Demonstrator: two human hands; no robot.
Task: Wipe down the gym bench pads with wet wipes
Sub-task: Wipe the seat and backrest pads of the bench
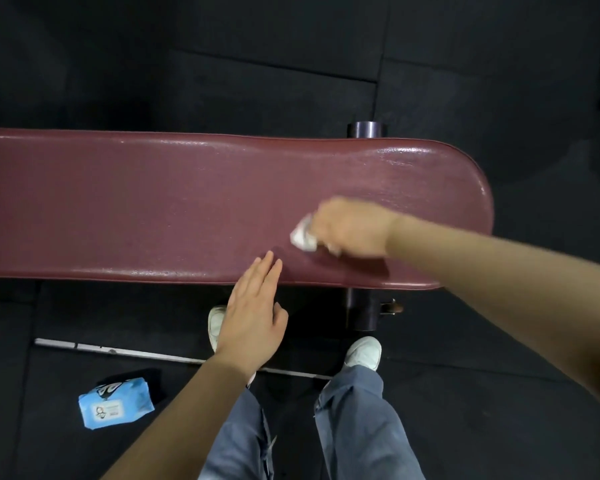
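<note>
Gripping the crumpled wet wipe (303,237), my right hand (352,227) presses it on the worktop pad (136,202); unwiped length runs left. My left hand (253,313) rests flat, released, at the near edge.

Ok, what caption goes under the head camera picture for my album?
Right hand scrubs the maroon bench pad with a crumpled wet wipe; left hand rests fingertips on its edge.
</note>
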